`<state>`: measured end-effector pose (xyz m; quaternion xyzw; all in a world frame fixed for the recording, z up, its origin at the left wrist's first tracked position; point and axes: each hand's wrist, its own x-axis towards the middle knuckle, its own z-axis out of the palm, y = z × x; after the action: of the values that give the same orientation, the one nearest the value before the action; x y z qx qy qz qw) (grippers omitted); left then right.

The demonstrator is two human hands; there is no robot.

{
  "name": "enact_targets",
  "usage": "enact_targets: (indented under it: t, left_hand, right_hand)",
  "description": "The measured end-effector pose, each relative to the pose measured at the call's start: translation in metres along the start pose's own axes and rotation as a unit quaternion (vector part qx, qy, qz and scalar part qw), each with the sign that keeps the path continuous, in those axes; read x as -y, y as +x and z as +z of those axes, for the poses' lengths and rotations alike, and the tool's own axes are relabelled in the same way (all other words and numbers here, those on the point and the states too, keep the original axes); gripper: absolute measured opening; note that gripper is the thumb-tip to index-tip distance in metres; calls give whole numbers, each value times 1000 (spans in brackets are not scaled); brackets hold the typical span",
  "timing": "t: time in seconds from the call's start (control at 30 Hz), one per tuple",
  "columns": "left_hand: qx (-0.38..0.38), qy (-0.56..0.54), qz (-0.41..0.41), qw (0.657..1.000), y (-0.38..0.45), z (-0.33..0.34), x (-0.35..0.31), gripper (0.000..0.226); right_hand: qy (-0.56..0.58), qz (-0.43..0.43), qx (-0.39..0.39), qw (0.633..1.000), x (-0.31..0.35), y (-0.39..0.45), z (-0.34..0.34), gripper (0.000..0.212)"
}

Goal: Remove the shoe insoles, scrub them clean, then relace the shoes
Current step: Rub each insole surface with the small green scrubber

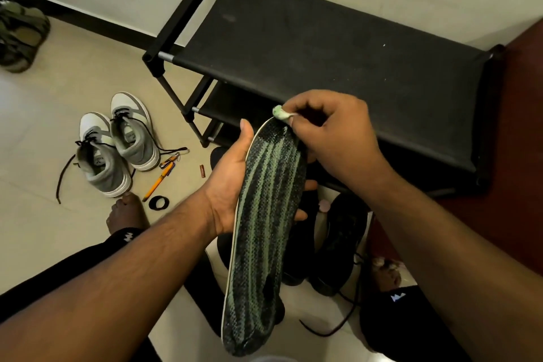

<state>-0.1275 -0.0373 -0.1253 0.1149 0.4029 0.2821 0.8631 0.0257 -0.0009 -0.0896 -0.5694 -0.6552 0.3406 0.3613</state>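
A long insole with a black and green woven pattern stands tilted in the middle of the view, toe end up. My left hand grips it at the upper half, thumb along its left edge, fingertips showing on the right side. My right hand pinches a small pale green wad, cloth or wipe, against the insole's top tip. Below the insole lie black shoes with a loose black lace on the floor.
A black fabric shoe rack stands against the wall ahead. A grey and white pair of sneakers with loose laces sits at left, beside an orange pen and a black ring. Olive sandals lie far left. My feet rest on the tiles.
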Motion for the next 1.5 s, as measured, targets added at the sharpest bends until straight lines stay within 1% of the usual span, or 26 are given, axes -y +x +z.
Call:
enact_targets:
  t: [0.07,0.13,0.2,0.23,0.27,0.3,0.37,0.4,0.43,0.5,0.53,0.57,0.6,0.63,0.8,0.83,0.93,0.97,1.03,1.07,1.17,1.2,1.27,1.33,1.4,1.5]
  left_hand:
    - [5,10,1,1000,2,1,-1,90]
    - [15,17,0,1000,3,2,-2,91]
    - [23,22,-3,1000,3,1,-3,92]
    - [27,23,-3,999,2,0,-3,93]
    - [30,25,0,999,1,-1,-3,93]
    - [33,25,4,999,0,-2,-4,93]
    - [35,22,8,999,0,-4,-6,94]
    - [34,20,7,999,-1,-6,-6,94]
    - [33,19,5,999,-1,-6,-7,95]
    - [30,13,1,999,-2,-7,-6,94]
    - [27,13,-2,1000,-3,-7,-6,94]
    - [25,15,-3,1000,-3,-7,-6,93]
    - [25,17,-4,1000,-4,-7,-6,92]
    - [25,18,-5,1000,-5,-7,-5,92]
    - [21,14,-12,1000,-8,-10,-8,89]
    - [20,14,-13,1000,-8,-10,-9,89]
    - [17,13,-16,1000,-9,-12,-9,90]
    - [15,10,-17,1000,-9,-13,-9,91]
    - [11,3,-20,1000,-9,-15,-9,94]
    - [8,3,-21,1000,-9,-16,-10,96]
    - [4,25,-25,999,-10,-19,-9,102]
    - [6,32,-28,999,-10,-19,-8,103]
    - [15,41,-38,998,-12,-19,-8,102]
    - [23,50,-44,997,-13,-18,-10,97]
    - [21,56,-47,997,-14,-17,-11,93]
    - [17,53,-48,997,-13,-19,-14,92]
  right_hand:
    - [-51,-49,-4,997,0,-2,1,15]
    - [-38,-69,22,997,1,-3,-1,15]
    - [5,-59,111,992,5,-4,-5,13]
    - [50,-38,156,986,9,-4,-6,12]
    - [113,-10,176,978,13,-4,-8,12]
    - [180,19,163,970,15,-2,-10,13]
    - [303,89,81,946,19,3,-16,18]
    - [370,138,42,918,17,7,-19,20]
    - [441,195,12,876,15,11,-22,21]
    - [558,303,-16,772,9,15,-28,16]
    - [587,332,-15,739,6,16,-29,13]
    - [591,344,-5,729,4,15,-27,11]
    - [578,345,8,740,3,15,-23,11]
    - [553,339,18,761,2,14,-18,11]
    - [362,252,46,896,2,13,-13,14]
    - [324,236,53,915,1,13,-13,14]
    - [285,233,70,927,-2,12,-11,15]
    - [256,218,72,939,-4,11,-10,16]
    - [113,123,64,984,-8,11,-10,19]
    - [50,61,57,995,-9,10,-10,20]
    - [-36,-97,28,994,-8,5,-7,20]
    - [-68,-148,23,986,-9,4,-5,20]
    - [-127,-225,42,965,-12,2,-1,20]
    - [-155,-242,79,955,-11,1,1,23]
    - [-162,-234,106,953,-10,0,1,33]
    - [-178,-232,115,949,-10,-1,2,36]
